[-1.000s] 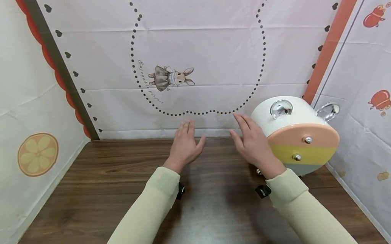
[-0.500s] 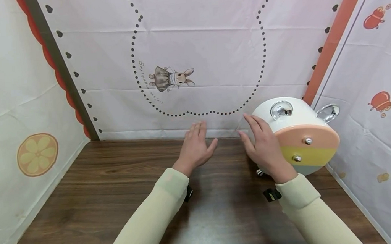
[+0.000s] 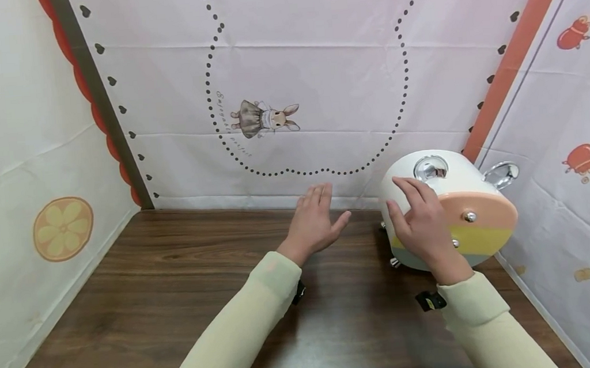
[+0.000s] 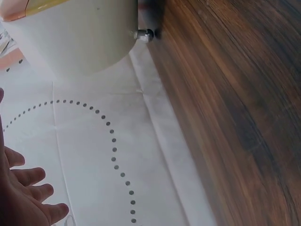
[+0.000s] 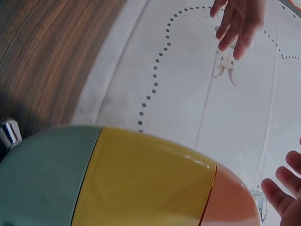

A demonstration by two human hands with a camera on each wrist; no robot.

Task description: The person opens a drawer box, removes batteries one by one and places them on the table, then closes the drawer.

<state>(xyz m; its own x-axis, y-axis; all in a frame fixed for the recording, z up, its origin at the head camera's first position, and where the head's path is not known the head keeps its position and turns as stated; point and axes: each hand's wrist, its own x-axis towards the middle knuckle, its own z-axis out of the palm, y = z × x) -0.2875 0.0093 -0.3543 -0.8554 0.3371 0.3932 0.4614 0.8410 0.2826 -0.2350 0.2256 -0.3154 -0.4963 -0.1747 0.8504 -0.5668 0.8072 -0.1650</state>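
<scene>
A rounded white drawer box stands at the back right, its front banded peach, yellow and grey-green, with silver knobs and feet. My right hand is raised before the box's left part, fingers extended and thumb apart; it hides some of the front. In the right wrist view, the fingers of this right hand show beside the box's peach end. My left hand hovers over the back of the table, left of the box, with fingers straight and thumb spread. Both hands hold nothing. The left wrist view shows the left hand's fingers apart from the box.
A dark wood-grain table runs back to a printed cloth wall with a rabbit drawing. More cloth walls stand at the left and close to the box at the right. A silver ring handle sticks out from the box.
Both hands have moved to the right, the right hand now overlapping more of the drawer box's front. The view has shifted slightly. The box has stayed in place on the table.
</scene>
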